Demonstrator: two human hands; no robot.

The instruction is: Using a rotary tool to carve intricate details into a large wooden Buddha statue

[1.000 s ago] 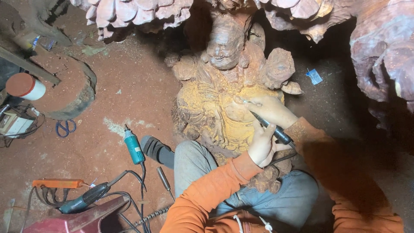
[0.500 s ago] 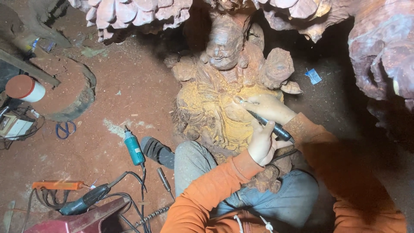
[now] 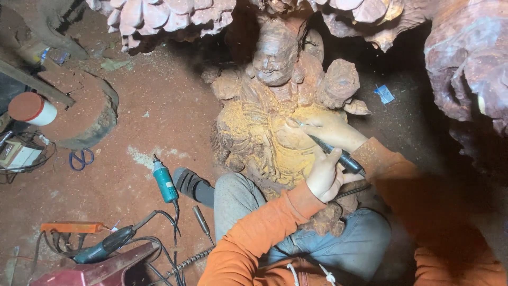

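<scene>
Two hands are set close together on one slim rotary carving tool [image 3: 330,151]. The right hand [image 3: 330,130] is closed round the front of the tool like a pen, its fingers resting on the wood and the thin bit laid against the carved wooden figure [image 3: 275,122] at chest height. The left hand [image 3: 324,177], just behind and below the right hand, is curled round the dark rear end of the tool, where a cable is led away. The figure is propped between the knees, directly ahead of both hands, its yellow dusted front lit and its face turned up beyond the fingertips.

Fine detailing of the chest relief is judged to be the step in hand. For the next stroke, a light, steady pull along the cut line would be called for, with the right hand kept braced on the wood so that the bit is not skidded across finished detail.

Further out to the left of the hands, on the dusty red floor [image 3: 148,132], a teal power tool [image 3: 165,182] is laid beside a dark shoe [image 3: 193,186], and a second corded grinder [image 3: 103,246] is seen near an orange power strip [image 3: 71,227]. Blue scissors [image 3: 80,159] and a white cup with a red lid [image 3: 33,108] lie further left.
</scene>
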